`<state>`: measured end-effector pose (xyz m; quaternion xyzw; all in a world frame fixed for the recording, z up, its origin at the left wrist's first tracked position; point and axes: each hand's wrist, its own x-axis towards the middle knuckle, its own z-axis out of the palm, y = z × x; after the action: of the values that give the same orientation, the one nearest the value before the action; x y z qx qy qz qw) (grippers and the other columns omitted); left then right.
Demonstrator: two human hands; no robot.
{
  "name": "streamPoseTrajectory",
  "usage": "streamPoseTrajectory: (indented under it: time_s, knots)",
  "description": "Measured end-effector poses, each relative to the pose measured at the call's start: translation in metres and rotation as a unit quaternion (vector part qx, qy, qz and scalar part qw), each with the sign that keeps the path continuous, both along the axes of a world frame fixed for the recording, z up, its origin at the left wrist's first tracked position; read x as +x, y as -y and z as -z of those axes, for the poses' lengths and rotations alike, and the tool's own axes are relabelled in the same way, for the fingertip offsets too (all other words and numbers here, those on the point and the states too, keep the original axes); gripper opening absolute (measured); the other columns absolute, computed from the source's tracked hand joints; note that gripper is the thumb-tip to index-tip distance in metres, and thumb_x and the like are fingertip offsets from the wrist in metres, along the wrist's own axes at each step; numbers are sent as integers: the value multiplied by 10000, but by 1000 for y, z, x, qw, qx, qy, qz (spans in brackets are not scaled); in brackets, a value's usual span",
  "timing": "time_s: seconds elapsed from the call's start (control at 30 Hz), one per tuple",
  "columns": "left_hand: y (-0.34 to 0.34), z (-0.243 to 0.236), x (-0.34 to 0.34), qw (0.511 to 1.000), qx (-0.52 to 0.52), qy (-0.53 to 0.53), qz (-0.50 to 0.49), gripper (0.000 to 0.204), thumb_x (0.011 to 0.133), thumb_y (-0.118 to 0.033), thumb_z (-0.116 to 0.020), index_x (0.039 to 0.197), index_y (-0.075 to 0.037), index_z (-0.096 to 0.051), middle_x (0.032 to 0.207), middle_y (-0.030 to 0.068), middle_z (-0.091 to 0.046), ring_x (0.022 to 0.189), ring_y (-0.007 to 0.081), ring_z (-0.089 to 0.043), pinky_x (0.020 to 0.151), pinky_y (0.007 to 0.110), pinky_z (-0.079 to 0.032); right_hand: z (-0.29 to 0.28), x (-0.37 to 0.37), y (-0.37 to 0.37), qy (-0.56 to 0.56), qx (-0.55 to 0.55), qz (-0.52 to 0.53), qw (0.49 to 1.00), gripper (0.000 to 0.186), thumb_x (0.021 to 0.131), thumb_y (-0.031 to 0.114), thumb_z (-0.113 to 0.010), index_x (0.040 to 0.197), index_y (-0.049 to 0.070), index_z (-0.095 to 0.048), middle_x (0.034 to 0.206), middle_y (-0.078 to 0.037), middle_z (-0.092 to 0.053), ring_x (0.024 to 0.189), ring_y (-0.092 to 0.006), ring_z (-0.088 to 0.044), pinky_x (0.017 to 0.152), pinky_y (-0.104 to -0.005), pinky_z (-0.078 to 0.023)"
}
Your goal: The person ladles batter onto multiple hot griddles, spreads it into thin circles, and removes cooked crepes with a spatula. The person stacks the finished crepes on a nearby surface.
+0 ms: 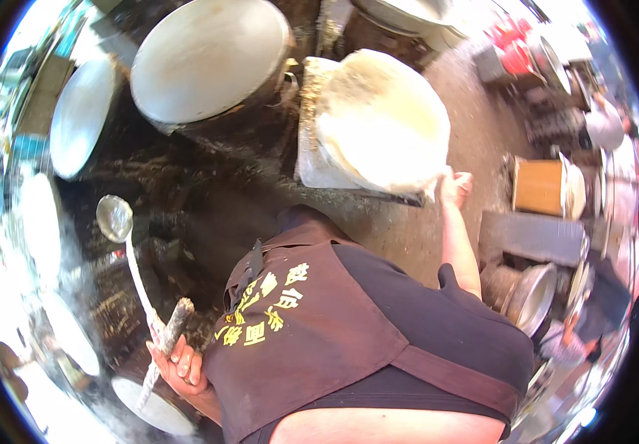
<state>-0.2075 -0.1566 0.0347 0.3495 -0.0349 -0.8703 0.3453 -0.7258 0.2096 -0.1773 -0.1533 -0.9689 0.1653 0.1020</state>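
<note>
My left hand [182, 364], low at the left, is closed round a long-handled metal ladle [115, 219] and a short, crusted rod [176, 320], the two crossing in my fingers. My right hand [455, 186] has its fingers curled at the lower right edge of a pale, cream round slab or stack [382, 118]; what exactly it grips is unclear. That slab lies on a squarish white board or stand [312, 155] with a crusted rim. My dark brown apron [349, 348] fills the lower middle of the view.
Large round pale griddles or lids [208, 59] stand on blackened stoves at the upper left and along the steamy left side. On the right are an orange-brown box [536, 185], metal pots [530, 296], red containers [514, 55] and other people [604, 126]. Bare floor [467, 118] shows right of the slab.
</note>
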Motion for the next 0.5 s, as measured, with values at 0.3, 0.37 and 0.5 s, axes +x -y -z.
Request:
streamPoseTrajectory:
  time_s: [0.3, 0.37, 0.5]
  knots:
    - [-9, -11, -48, 998, -20, 31, -47, 387, 1030, -326, -392, 1417, -324, -368, 714, 37, -447, 458, 68, -372, 298, 190, -279, -122, 77, 346, 211, -430, -586, 654, 166, 947, 112, -577, 1084, 33, -628, 823, -24, -617, 724, -75, -565, 691, -214, -494]
    - [-16, -15, -60, 994, -32, 72, -72, 413, 1025, -323, -411, 1432, -329, -342, 696, 11, -423, 460, 56, -363, 301, 180, -271, -163, 140, 396, 226, -340, -769, 493, 235, 899, 96, -643, 1130, 54, -629, 891, -39, -646, 756, -119, -597, 721, -261, -513]
    - [-49, -26, -54, 975, -44, 149, -156, 471, 989, -416, -469, 1435, -325, -344, 680, -20, -411, 439, 31, -326, 306, 174, -243, -229, 265, 415, 172, -211, -960, 61, 536, 782, 190, -730, 1274, 102, -538, 911, -132, -627, 780, -280, -635, 710, -358, -532]
